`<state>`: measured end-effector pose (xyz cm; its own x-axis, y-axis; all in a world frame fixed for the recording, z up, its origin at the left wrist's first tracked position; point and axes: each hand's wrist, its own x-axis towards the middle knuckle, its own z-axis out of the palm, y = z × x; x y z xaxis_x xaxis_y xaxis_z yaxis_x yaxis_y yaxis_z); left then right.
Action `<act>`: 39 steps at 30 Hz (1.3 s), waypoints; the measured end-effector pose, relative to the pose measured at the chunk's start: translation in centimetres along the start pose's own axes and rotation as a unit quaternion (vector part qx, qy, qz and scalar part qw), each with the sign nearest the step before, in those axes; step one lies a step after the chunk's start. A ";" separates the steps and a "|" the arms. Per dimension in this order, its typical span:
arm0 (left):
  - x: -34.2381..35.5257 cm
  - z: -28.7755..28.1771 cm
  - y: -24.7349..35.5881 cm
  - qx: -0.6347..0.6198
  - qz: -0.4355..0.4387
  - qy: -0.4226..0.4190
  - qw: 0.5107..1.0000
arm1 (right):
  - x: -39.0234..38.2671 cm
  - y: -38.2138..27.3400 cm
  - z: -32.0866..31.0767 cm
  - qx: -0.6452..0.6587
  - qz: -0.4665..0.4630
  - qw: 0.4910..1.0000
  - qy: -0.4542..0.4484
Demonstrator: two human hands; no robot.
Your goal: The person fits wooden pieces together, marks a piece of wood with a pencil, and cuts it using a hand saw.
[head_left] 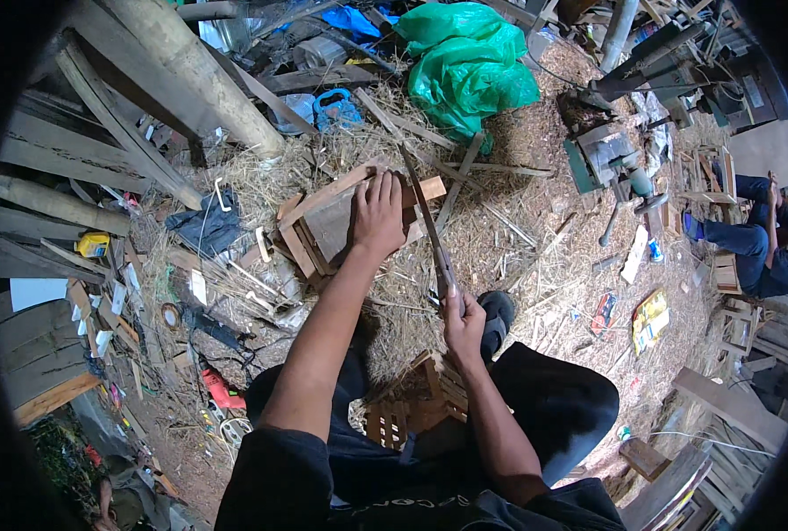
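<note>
My right hand (463, 323) is wrapped round the handle of a handsaw, whose long narrow blade (431, 226) points away from me. The blade lies across a wooden strip (433, 188), and the pale end of that strip sticks out on the blade's right. My left hand (379, 212) lies flat with stretched fingers, pressing on the strip and on a grey board (330, 228) below it. These rest on a low wooden box-like block (298, 250) on the ground. Whether the teeth have cut into the strip, I cannot tell.
Straw and wood shavings cover the ground. A slatted wooden piece (389, 423) lies between my legs. A green plastic sheet (469, 71) lies ahead, a red power tool (221, 389) at left, and a machine with a handle (619, 168) at right. Another person (752, 226) sits far right.
</note>
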<state>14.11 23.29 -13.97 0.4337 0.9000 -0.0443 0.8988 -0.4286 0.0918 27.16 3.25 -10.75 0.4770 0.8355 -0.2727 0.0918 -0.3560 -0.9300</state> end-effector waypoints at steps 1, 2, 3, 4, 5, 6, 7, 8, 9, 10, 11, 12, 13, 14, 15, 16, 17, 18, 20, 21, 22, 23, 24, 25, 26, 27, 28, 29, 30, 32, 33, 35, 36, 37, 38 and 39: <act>-0.1 -0.2 0.0 0.008 0.001 -0.007 1.000 | -0.2 -0.2 0.0 -0.001 0.002 1.000 0.000; -0.3 -0.4 0.1 0.016 0.001 0.005 1.000 | -0.4 -0.4 -0.1 0.008 0.011 1.000 0.000; -0.4 -0.5 0.2 0.017 0.000 0.005 1.000 | -0.5 -0.6 -0.1 0.018 0.018 1.000 -0.002; -0.5 -0.6 0.2 0.008 0.008 0.003 1.000 | -0.6 -0.6 -0.2 0.019 0.018 1.000 -0.004; -0.6 -0.7 0.2 -0.001 0.015 0.002 1.000 | -0.7 -0.6 -0.4 0.020 0.023 1.000 -0.005; -0.7 -0.7 0.2 0.001 0.015 0.002 1.000 | -0.8 -0.5 -0.4 0.022 0.028 0.999 -0.004; -0.7 -0.7 0.3 -0.011 0.023 0.021 0.999 | -0.8 -0.4 -0.4 0.022 0.027 0.999 -0.005; -0.7 -0.7 0.4 -0.023 0.032 0.039 0.998 | -0.8 -0.3 -0.5 0.017 0.024 1.000 -0.002; -0.9 -0.5 0.2 -0.020 0.030 0.041 0.999 | -0.7 -0.7 -0.4 0.013 0.020 1.000 -0.002; -1.1 -0.3 -0.1 0.002 0.028 0.033 0.999 | -0.8 -1.0 -0.3 0.014 0.019 1.000 -0.004; -1.3 0.0 -0.5 0.025 0.026 0.025 0.999 | -1.0 -1.4 -0.2 0.034 0.014 0.999 -0.002; -1.4 -0.2 -0.6 0.000 0.023 0.024 0.999 | -1.3 -1.7 -0.3 0.051 0.012 0.999 0.002; -1.4 -0.3 -0.5 -0.001 0.023 0.022 0.999 | -1.3 -1.8 -0.5 0.051 0.013 0.999 0.002; -1.2 -0.3 -0.5 -0.005 0.018 -0.003 1.000 | -1.3 -1.9 -0.6 0.053 0.015 0.998 0.005; -0.9 -0.8 -0.4 -0.009 0.014 -0.027 0.999 | -1.2 -1.9 -0.7 0.056 0.017 0.998 0.009; -0.8 -1.2 -0.4 -0.041 0.004 -0.030 0.999 | -1.0 -1.9 -0.9 0.063 0.009 0.998 0.012; -0.4 -1.6 -0.3 -0.040 0.006 -0.031 0.999 | -0.9 -1.8 -0.9 0.064 0.010 0.998 0.014; -0.1 -2.0 -0.5 -0.049 -0.020 -0.048 0.997 | -0.8 -2.1 -0.8 0.072 0.000 0.997 0.013; 0.9 -2.9 -1.2 -0.062 -0.053 -0.077 0.994 | -1.0 -2.8 -0.5 0.095 0.018 0.995 0.010; 1.4 -3.4 -1.5 -0.062 -0.053 -0.078 0.994 | -1.0 -3.0 -0.5 0.095 0.020 0.995 0.011; 1.7 -3.9 -1.9 -0.085 -0.047 -0.083 0.992 | -0.9 -3.1 -0.5 0.098 0.017 0.995 0.013; 1.7 -4.4 -2.2 -0.110 -0.042 -0.088 0.989 | -1.0 -3.2 -0.5 0.101 0.015 0.995 0.016; 1.7 -4.3 -2.1 -0.101 -0.021 -0.060 0.993 | -1.0 -3.1 -0.5 0.102 0.009 0.995 0.013; 1.5 -4.2 -2.0 -0.097 -0.021 -0.061 0.993 | -1.0 -3.0 -0.6 0.105 0.010 0.994 0.013; 1.0 -4.1 -1.8 -0.085 -0.015 -0.076 0.993 | -1.0 -2.9 -0.6 0.104 0.013 0.994 0.013; 0.4 -4.1 -1.5 -0.077 -0.010 -0.089 0.993 | -1.0 -2.9 -0.7 0.097 0.014 0.995 0.013; 0.1 -4.1 -1.3 -0.069 -0.004 -0.102 0.992 | -1.0 -3.0 -0.7 0.095 0.013 0.995 0.014; 0.0 -4.1 -1.1 -0.072 -0.003 -0.100 0.992 | -1.0 -3.0 -0.8 0.090 0.000 0.996 0.017; -0.2 -3.9 -1.3 -0.065 -0.007 -0.096 0.993 | -1.1 -3.3 -0.6 0.087 -0.012 0.996 0.017; -0.6 -3.4 -1.3 -0.059 -0.012 -0.090 0.994 | -1.5 -4.1 -0.5 0.079 -0.007 0.997 0.017; -0.7 -2.7 -1.0 -0.038 -0.010 -0.069 0.997 | -1.5 -4.3 -0.6 0.070 -0.001 0.997 0.021; -1.2 -1.5 -0.5 -0.020 -0.007 -0.047 0.999 | -1.7 -3.2 -1.1 0.059 -0.008 0.998 0.021; -1.6 -1.3 -0.5 -0.028 -0.004 -0.011 1.000 | -1.7 -3.3 -1.1 0.052 -0.013 0.998 0.020; -1.8 -1.1 -0.6 -0.036 -0.001 0.026 0.999 | -1.6 -3.3 -1.0 0.051 -0.013 0.998 0.020; -1.4 -1.0 -1.1 -0.040 -0.013 0.002 0.999 | -1.5 -3.4 -0.9 0.067 -0.007 0.997 0.023; -1.3 -0.8 -1.2 -0.040 -0.014 0.002 0.999 | -1.5 -3.6 -0.8 0.082 0.000 0.996 0.025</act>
<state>12.45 22.69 -13.20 0.4085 0.9118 -0.0430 0.9022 -0.3961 0.1706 26.82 2.92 -6.74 0.5202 0.8123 -0.2637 -0.0497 -0.2795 -0.9589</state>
